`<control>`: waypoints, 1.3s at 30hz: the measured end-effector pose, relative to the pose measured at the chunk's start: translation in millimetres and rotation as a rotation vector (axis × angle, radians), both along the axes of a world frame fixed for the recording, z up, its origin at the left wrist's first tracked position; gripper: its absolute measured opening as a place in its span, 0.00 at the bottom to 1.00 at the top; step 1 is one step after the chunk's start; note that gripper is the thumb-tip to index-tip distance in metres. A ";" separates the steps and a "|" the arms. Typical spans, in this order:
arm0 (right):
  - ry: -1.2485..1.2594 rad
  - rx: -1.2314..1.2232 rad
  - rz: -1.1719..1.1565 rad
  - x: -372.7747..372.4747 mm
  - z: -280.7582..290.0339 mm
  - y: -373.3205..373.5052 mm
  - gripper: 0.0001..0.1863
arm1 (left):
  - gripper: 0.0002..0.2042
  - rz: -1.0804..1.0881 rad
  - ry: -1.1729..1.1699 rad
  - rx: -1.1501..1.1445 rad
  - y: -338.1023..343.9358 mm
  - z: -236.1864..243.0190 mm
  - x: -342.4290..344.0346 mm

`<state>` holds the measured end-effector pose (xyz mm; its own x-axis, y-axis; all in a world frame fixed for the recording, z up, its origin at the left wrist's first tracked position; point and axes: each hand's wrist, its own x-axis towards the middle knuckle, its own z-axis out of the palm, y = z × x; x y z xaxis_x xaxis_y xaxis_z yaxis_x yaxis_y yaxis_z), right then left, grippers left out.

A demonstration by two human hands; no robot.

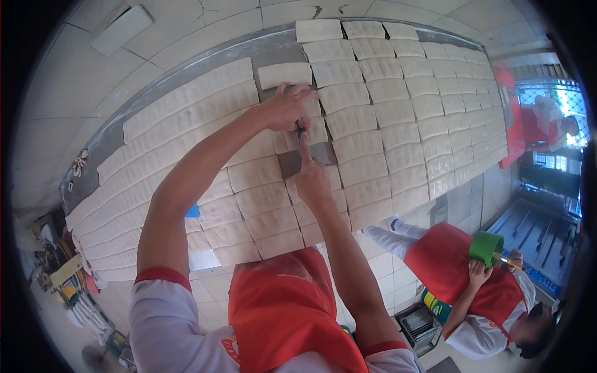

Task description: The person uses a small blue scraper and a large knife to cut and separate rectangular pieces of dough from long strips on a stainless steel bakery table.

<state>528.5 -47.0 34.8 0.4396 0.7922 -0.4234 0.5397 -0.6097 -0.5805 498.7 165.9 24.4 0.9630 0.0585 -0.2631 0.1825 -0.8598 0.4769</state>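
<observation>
Rows of pale, flat rectangular dough pieces cover a grey table in front of me. My left hand reaches to the middle of the table. Its fingers are spread over a dough piece just below a separate strip of dough. Close below it is my right hand, index finger stretched forward and the other fingers curled. A small dark-blue tool shows at that fingertip, between the hands; its kind and most of its shape are hidden. Bare grey tabletop shows beside the right index finger.
At the lower right, a person in a red apron holds a green container and a brush-like tool. Another person in red is beyond the table's right end. A blue item lies by my left forearm. Metal racks stand far right.
</observation>
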 end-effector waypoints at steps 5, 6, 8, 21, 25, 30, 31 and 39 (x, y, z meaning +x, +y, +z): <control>-0.036 -0.017 0.008 0.3 -1.0 -12.3 0.46 | 0.14 0.008 0.026 0.068 -3.2 4.4 5.1; -0.032 -0.018 -0.013 -1.5 0.2 -24.5 0.46 | 0.14 -0.013 0.029 0.067 -5.0 4.4 7.1; 0.023 -0.017 0.006 -12.3 -0.9 -62.8 0.48 | 0.13 0.003 0.018 0.057 -2.2 5.0 5.6; -0.046 0.280 -0.078 39.0 0.7 -4.7 0.45 | 0.26 0.434 -0.187 0.105 43.5 10.6 13.4; -0.018 0.026 -0.001 49.6 -1.2 22.8 0.44 | 0.23 0.320 -0.118 0.129 42.4 5.9 16.6; -0.025 -0.010 -0.006 48.2 9.6 26.2 0.43 | 0.19 0.215 -0.079 0.114 35.8 3.5 32.1; -0.038 -0.010 -0.019 46.5 15.1 29.7 0.43 | 0.17 0.148 -0.044 0.125 36.7 2.4 34.7; -0.059 -0.002 0.007 48.0 -6.9 21.7 0.41 | 0.13 0.027 -0.050 0.105 41.0 -2.0 44.7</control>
